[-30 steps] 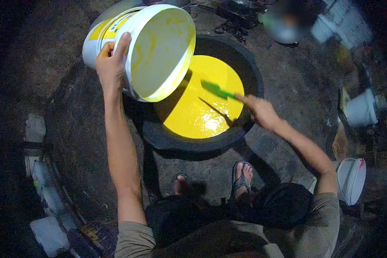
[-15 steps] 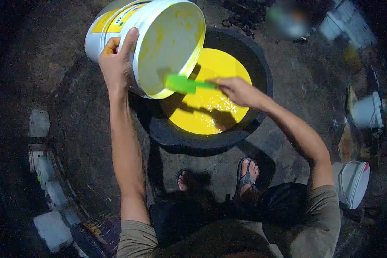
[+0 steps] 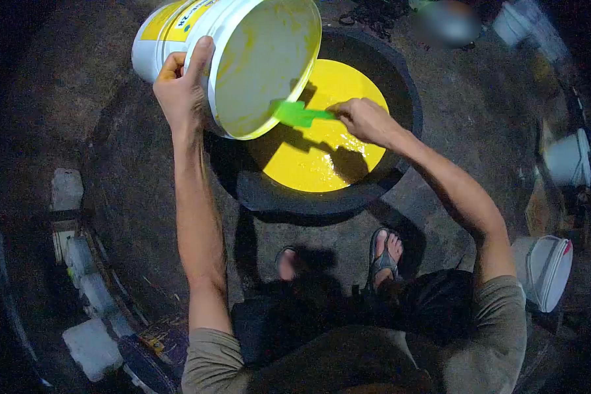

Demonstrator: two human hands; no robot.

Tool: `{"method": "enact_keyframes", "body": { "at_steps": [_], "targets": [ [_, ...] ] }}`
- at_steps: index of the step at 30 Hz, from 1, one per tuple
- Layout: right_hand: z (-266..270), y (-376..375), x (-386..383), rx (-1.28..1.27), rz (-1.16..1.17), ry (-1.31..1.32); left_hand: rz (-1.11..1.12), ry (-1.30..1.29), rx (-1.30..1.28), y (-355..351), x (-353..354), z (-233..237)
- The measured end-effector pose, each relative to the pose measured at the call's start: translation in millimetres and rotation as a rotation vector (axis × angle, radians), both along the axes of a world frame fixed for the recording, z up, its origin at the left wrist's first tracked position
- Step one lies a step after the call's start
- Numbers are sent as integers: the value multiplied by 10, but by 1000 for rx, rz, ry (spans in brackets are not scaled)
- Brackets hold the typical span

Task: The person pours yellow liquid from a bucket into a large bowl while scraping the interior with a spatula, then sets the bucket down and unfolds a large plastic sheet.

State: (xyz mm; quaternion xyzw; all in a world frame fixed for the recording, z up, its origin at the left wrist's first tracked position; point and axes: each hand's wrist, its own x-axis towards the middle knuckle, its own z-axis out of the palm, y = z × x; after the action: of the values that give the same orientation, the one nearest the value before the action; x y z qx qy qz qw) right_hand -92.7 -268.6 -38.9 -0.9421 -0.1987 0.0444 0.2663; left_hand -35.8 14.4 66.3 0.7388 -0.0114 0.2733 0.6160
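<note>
My left hand (image 3: 182,82) grips a white plastic bucket (image 3: 171,49) with a yellow label near its rim, thumb on the outside. The bucket lies tilted on its side above a black tub (image 3: 256,197), its mouth facing right and down; thin yellow smears coat its inside. In my right hand (image 3: 368,121) is the handle of a green scraper (image 3: 295,113). Its blade is at the lower edge of the bucket's mouth. Below, bright yellow liquid (image 3: 302,167) fills much of the tub, with shiny ripples and shadows on its surface.
Two white buckets stand at the right, a lidded one (image 3: 542,272) and another (image 3: 567,159) farther off. Pale blocks (image 3: 92,348) line the left side. My sandalled foot (image 3: 387,253) is just in front of the tub. A blurred round object (image 3: 448,25) sits at the back.
The scraper blade has shifted slightly right and up along the bucket's rim. The whole view has moved a little, and the bucket stays tilted in my left hand.
</note>
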Motion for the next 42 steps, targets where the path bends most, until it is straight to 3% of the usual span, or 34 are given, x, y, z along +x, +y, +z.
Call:
{"method": "enact_keyframes", "body": {
  "at_steps": [2,3,6,9,10,11,13,15,18,21,26,29,30,34,37,42],
  "targets": [
    [-17,111,-78,179,25,234,7,2,3,-17,-32,18],
    [-189,159,-111,329,79,210,12,6,15,-4,-26,-3],
    [44,282,-371,649,-31,661,-1,16,10,-4,-9,27],
    [224,36,-538,734,-15,596,-11,27,36,-1,-33,44],
    [236,-79,-598,566,54,157,-17,14,57,60,26,20],
    [207,-242,-641,469,112,-100,-21,-2,79,126,67,-5],
    [204,-572,-751,233,138,-260,-28,31,43,168,72,9],
    [286,-878,-1035,-45,58,-82,-34,52,32,152,66,64],
    [-190,-1117,-1149,-514,81,-103,-14,66,35,134,143,121],
    [-185,-1270,-862,-421,129,-263,-18,125,80,116,171,284],
    [645,-817,4,-380,32,-532,-161,164,32,149,435,449],
    [722,-596,335,-479,-148,-566,-178,198,46,119,504,496],
    [694,-563,352,-471,-112,-618,-138,195,79,43,416,567],
    [669,-402,229,-379,35,-371,-224,166,43,60,494,489],
    [837,-412,216,-325,-9,-520,-227,154,73,26,473,493],
    [922,-435,318,-485,-32,-577,-205,169,158,37,530,494]
  ]
}}
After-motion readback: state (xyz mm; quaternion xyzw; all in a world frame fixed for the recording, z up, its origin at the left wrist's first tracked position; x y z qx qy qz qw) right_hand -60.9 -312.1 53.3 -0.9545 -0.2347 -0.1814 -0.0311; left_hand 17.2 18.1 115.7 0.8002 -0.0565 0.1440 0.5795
